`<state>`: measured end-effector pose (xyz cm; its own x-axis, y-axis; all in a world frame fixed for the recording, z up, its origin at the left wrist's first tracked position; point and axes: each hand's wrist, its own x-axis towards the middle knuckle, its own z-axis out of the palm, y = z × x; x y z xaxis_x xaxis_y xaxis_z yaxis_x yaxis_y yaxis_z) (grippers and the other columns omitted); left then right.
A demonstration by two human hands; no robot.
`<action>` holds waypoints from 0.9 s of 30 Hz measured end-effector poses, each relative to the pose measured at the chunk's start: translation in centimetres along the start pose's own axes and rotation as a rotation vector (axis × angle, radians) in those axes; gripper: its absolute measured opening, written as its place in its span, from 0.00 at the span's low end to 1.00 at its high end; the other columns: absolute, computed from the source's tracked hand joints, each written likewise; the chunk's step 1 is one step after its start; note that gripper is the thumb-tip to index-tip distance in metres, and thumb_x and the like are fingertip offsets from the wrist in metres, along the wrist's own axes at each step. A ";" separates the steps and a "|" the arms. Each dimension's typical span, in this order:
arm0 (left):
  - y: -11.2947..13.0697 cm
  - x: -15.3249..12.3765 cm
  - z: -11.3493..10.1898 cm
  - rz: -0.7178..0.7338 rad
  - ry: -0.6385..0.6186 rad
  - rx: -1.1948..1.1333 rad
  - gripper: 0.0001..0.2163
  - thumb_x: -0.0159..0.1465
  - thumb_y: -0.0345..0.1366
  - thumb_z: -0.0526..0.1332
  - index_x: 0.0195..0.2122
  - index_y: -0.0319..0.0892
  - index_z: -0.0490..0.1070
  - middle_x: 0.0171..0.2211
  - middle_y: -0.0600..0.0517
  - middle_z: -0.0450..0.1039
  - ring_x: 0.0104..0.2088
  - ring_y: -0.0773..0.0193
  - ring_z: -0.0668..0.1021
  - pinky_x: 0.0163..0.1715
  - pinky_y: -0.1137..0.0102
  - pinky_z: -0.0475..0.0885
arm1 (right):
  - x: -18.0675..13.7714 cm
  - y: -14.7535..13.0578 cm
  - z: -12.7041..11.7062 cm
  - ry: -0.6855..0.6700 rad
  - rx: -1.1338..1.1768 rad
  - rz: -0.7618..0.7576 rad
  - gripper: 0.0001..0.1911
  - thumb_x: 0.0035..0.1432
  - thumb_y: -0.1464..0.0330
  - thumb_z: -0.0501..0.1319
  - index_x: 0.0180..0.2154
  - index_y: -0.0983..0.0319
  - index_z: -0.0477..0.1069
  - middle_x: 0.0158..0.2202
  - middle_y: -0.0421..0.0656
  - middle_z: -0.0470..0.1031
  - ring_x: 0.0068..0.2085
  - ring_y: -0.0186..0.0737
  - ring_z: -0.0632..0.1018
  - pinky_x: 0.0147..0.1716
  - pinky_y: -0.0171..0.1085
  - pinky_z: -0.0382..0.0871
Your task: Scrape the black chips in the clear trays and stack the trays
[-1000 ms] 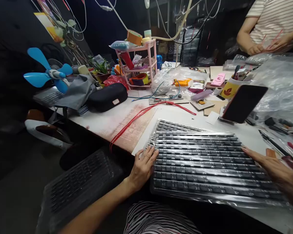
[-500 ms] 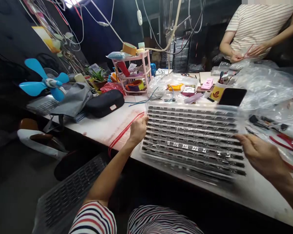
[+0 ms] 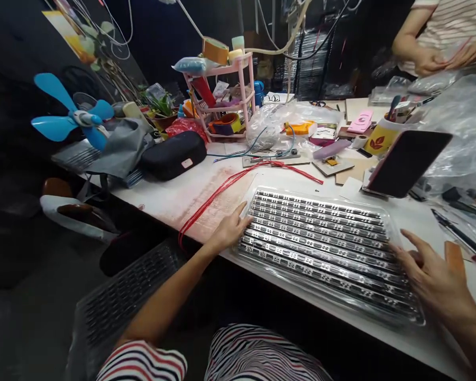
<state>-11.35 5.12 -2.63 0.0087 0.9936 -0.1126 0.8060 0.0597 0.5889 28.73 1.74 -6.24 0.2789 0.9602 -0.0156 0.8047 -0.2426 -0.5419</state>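
A clear plastic tray [image 3: 285, 272] with rows of dark strips bearing silvery metal pieces lies on the white table near its front edge. My left hand [image 3: 230, 230] rests at the tray's left rim, fingers apart, index finger stretched out and thumb on the rim. On the other side, my right hand [image 3: 432, 272] touches the right end of the tray with its thumb side, and its index finger is stretched away. A bundle of red wires [image 3: 218, 193] runs over the table just beyond my left hand.
A phone [image 3: 410, 164] stands propped up behind the tray. Further back are a pink rack [image 3: 248, 100], a black case [image 3: 174, 156] and a yellow cup [image 3: 383, 138]. A blue fan [image 3: 83, 117] is at left. Another person's hands [image 3: 440, 61] work at upper right.
The tray has come down from a raised, tilted position onto the table. Both hands have loosened their grip at its ends. More of the red wires now shows behind it.
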 end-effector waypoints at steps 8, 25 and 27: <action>2.1 -2.3 0.9 -0.027 0.033 0.569 0.22 0.69 0.44 0.45 0.62 0.45 0.56 0.31 0.43 0.78 0.33 0.53 0.79 0.35 0.65 0.69 | 0.3 -6.4 0.4 0.000 -0.473 -1.059 0.24 0.57 0.79 0.45 0.51 0.61 0.69 0.48 0.51 0.69 0.45 0.49 0.69 0.40 0.45 0.64; 0.7 -2.1 0.7 0.036 0.101 0.309 0.20 0.68 0.42 0.48 0.60 0.49 0.60 0.40 0.46 0.78 0.38 0.56 0.79 0.39 0.66 0.69 | -4.4 -22.2 6.9 -0.398 -0.490 -1.277 0.11 0.59 0.76 0.50 0.33 0.66 0.71 0.34 0.52 0.71 0.36 0.45 0.70 0.33 0.41 0.60; 0.3 -2.0 0.7 0.054 0.076 0.206 0.20 0.68 0.39 0.48 0.61 0.48 0.59 0.44 0.46 0.77 0.42 0.56 0.78 0.42 0.67 0.69 | -4.1 -23.3 7.0 -0.494 -0.504 -1.273 0.11 0.55 0.78 0.50 0.31 0.68 0.71 0.32 0.53 0.72 0.34 0.45 0.70 0.31 0.40 0.60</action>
<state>-10.69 3.05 -2.74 0.0167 0.9996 -0.0208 0.9093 -0.0066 0.4161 5.20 4.39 0.58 -0.8710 0.4813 -0.0980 0.4882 0.8704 -0.0642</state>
